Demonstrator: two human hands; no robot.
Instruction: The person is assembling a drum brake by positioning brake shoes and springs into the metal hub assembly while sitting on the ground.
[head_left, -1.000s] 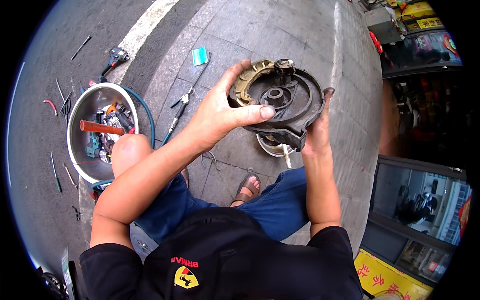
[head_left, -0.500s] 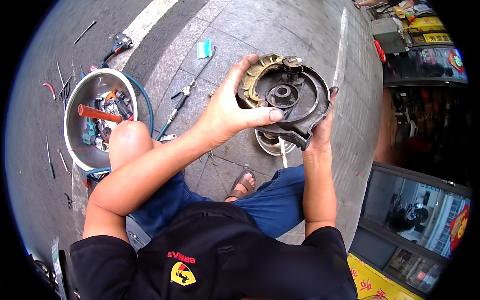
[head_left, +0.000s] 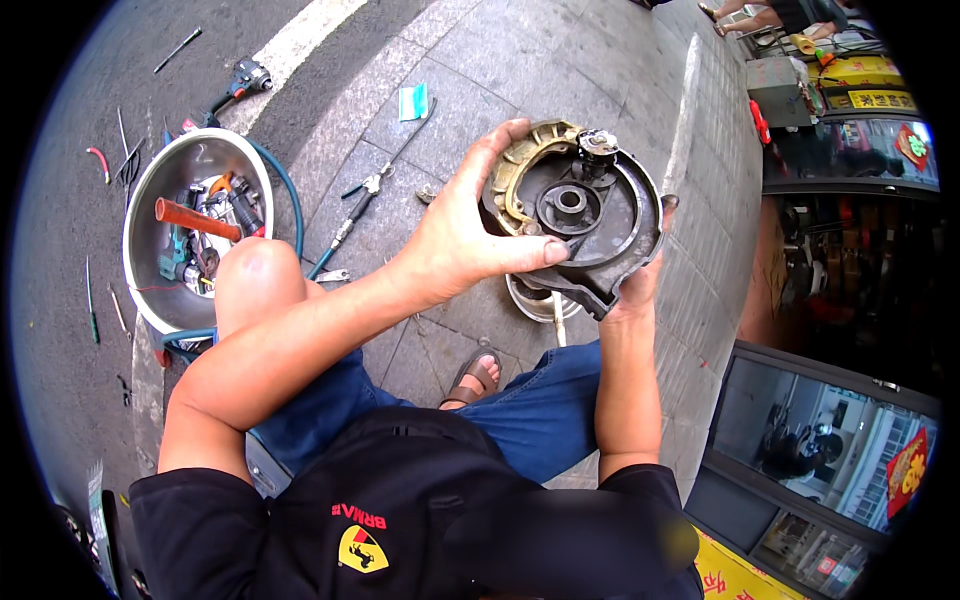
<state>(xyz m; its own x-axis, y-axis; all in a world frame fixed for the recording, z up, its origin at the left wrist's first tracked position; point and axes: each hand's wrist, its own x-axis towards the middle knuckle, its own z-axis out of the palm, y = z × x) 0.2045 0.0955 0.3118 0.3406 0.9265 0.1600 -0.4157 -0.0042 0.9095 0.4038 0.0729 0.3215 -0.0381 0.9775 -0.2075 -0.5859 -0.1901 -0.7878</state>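
Above my lap I hold a dark, round brake backing plate (head_left: 623,215), tilted toward me. Along its left side sits a curved, brass-coloured brake shoe (head_left: 515,180). My left hand (head_left: 455,235) grips that shoe and the plate's edge, thumb across the lower front and fingers round the far rim. On the right, my right hand (head_left: 640,290) supports the plate from beneath and behind, with most of its fingers hidden. A greasy metal pivot (head_left: 598,145) stands at the plate's top, and a round hub with a hole (head_left: 571,202) lies in its middle.
Left of my knee stands a steel basin (head_left: 146,290) holding tools and an orange-handled one. An air hose with a blow gun (head_left: 358,205), an impact wrench (head_left: 250,78) and a blue packet (head_left: 412,102) lie on the ground. Below the plate is a round metal dish (head_left: 535,303). Glass cabinets (head_left: 820,430) line the right.
The plate and both hands sit slightly lower in the picture, and the plate's top pivot is turned a little more into view. My grip is unchanged.
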